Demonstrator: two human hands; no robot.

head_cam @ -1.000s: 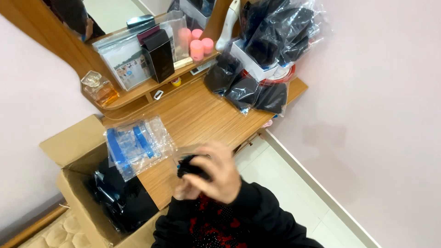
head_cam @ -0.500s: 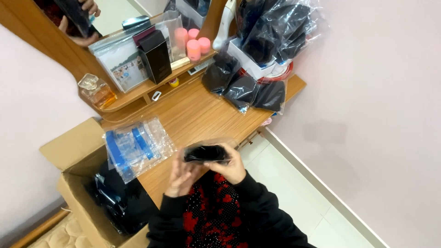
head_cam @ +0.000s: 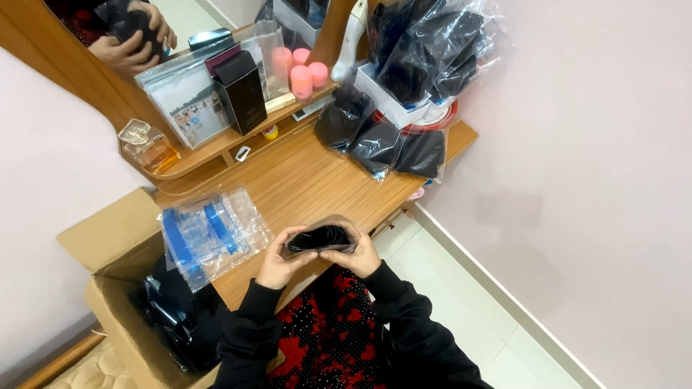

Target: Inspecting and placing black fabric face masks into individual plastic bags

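Head view: left hand and right hand both grip a clear-bagged black item; empty clear bags lie at nine o'clock on the wooden desk.

One second ago the small black packet was hidden under one hand. Now it is held up flat between the left hand and the right hand, one at each end, and its dark middle can be seen above the table edge.
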